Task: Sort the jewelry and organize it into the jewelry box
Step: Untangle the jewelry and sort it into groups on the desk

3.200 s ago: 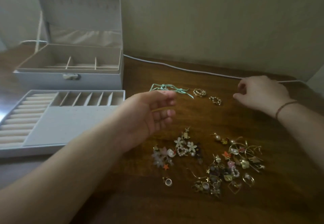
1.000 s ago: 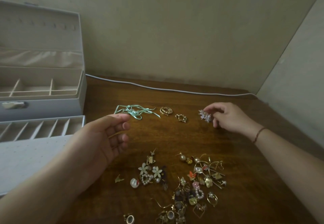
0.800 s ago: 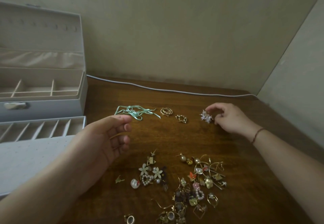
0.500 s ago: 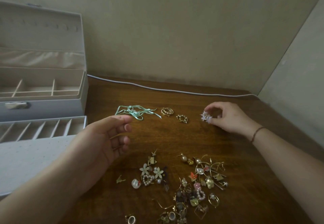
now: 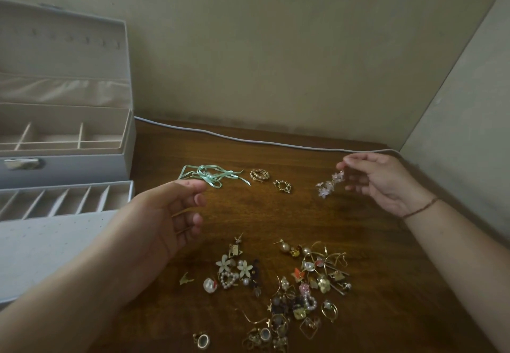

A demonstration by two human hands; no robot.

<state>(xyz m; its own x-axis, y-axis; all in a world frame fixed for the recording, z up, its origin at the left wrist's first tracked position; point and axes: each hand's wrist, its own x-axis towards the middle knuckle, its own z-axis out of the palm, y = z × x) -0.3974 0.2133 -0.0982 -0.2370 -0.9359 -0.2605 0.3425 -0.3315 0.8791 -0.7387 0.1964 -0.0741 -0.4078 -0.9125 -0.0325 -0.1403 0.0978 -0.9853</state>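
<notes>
Jewelry box point(image 5: 82, 165) stands open at the table's left edge, lid up against the wall, its divided compartments bare as far as one can see. In front of it lies its lifted-out tray point(image 5: 41, 231), slots along the far side, a perforated panel nearer the front edge. Left hand point(image 5: 160, 223) hovers above the table point(image 5: 386, 283) just right of the tray, palm turned inward, fingers loosely curled, gripping nothing visible. Beyond its fingertips a mint ribbon piece point(image 5: 211, 177) rests toward the back edge, then two gold earrings point(image 5: 259, 174) point(image 5: 283, 186) side by side, slightly apart. Further right, the right hand point(image 5: 383, 181) pinches the top of a pale pink flower earring point(image 5: 329, 185), which dangles from thumb and forefinger near the back right corner; whether its lower end touches the wood I cannot tell. Judged step: sorting, with this piece being laid out in the back row of separated items. Next move likely needs a gentle set-down beside the gold pair, or a carry across to the tray. Along the front edge sits the unsorted heap point(image 5: 289, 286), hoops, pearls and flowers tangled together; hooked wires there may snag. A white cable point(image 5: 248, 140) runs along the back edge, well clear of the work.
</notes>
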